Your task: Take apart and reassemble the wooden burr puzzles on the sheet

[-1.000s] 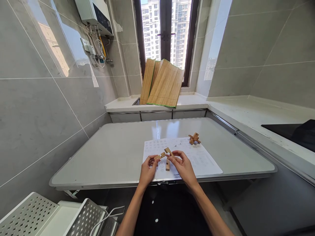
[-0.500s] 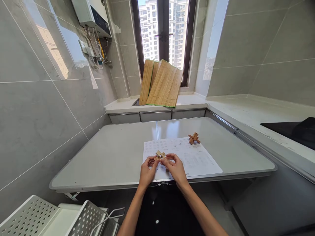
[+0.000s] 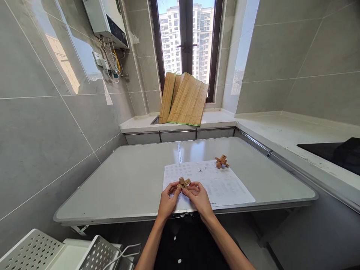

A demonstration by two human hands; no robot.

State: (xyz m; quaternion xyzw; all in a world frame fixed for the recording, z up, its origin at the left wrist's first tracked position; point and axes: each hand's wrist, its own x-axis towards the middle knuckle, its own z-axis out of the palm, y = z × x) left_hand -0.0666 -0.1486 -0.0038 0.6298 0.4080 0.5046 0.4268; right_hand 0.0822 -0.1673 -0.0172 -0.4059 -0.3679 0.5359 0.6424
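Note:
A light wooden burr puzzle [image 3: 184, 182], made of crossed notched sticks, is held between both hands above a printed sheet. My left hand [image 3: 168, 198] pinches its left side with thumb and fingers. On the right side, my right hand [image 3: 199, 197] grips it the same way, and the fingertips of both hands hide its lower part. The white instruction sheet [image 3: 227, 185] lies under the hands, with small diagrams and text too fine to read. At the sheet's far right corner sits a second, reddish-brown wooden burr puzzle [image 3: 222, 161], apart from both hands.
The pale folding table [image 3: 123, 180] has a seam across its middle. Behind it, a folded bamboo mat [image 3: 188, 99] leans at the window on a white counter [image 3: 267, 125]. White perforated baskets [image 3: 33, 249] stand low at the left, with a cable beside them.
Between my hands the light wooden puzzle has been turned, so its sticks point differently. A small brown piece seen under my right hand earlier is now out of sight. The view has tilted slightly up.

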